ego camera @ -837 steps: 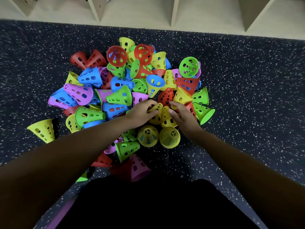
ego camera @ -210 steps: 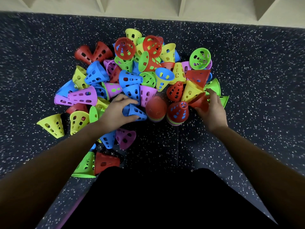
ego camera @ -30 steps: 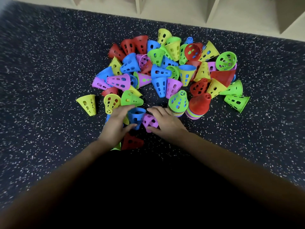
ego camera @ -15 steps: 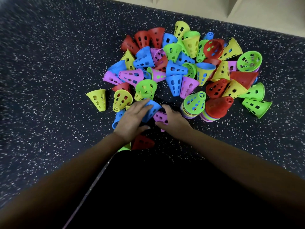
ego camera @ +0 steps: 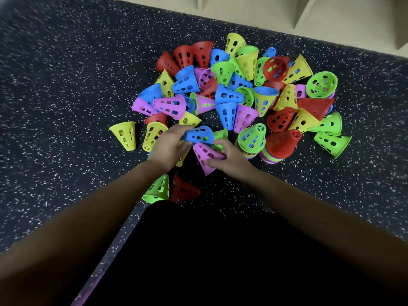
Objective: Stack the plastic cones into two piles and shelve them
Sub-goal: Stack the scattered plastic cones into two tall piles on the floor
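2 piles begun

Perforated cones (ego camera: 225,93) in 5 colours are heaped on the speckled floor (ego camera: 66,107). A green-topped stack (ego camera: 251,138) and a red-topped stack (ego camera: 281,144) are set upright, side by side. A blue cone (ego camera: 199,134) is gripped by the left hand (ego camera: 169,149), a purple cone (ego camera: 206,154) by the right hand (ego camera: 229,157).

i see dark floor (ego camera: 66,102) with white speckles all over, pale beige shelf unit (ego camera: 254,13) along far edge, upright dividers (ego camera: 305,9) splitting it into open bays.
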